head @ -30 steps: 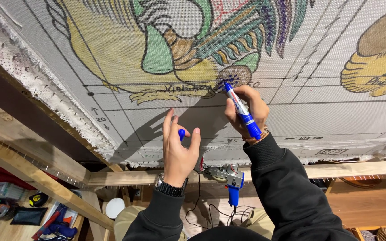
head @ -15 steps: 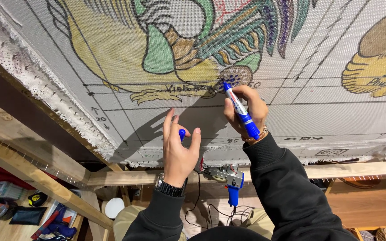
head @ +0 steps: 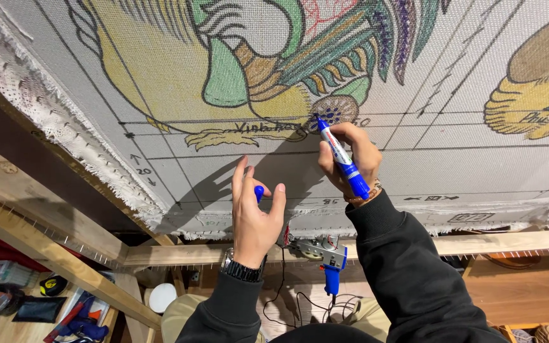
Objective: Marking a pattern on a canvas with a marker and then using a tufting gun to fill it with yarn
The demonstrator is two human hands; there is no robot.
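A grey mesh canvas [head: 236, 171] is stretched on a wooden frame, with a coloured drawing of a yellow and green figure on it. My right hand [head: 351, 155] grips a blue marker [head: 341, 157]. The marker's tip touches a round brown patch with blue dots [head: 333, 112] on the canvas. My left hand [head: 255, 213] rests its fingertips against the canvas lower down. It pinches the small blue marker cap [head: 259, 192] between thumb and fingers. A dark watch sits on that wrist. Both arms wear black sleeves.
A blue and grey hand-held power tool [head: 325, 254] with a cable lies on the wooden frame beam [head: 478, 242] below the canvas. Slanted wooden beams [head: 39, 244] run at the left. Small boxes and tools lie on the floor at lower left [head: 27, 298].
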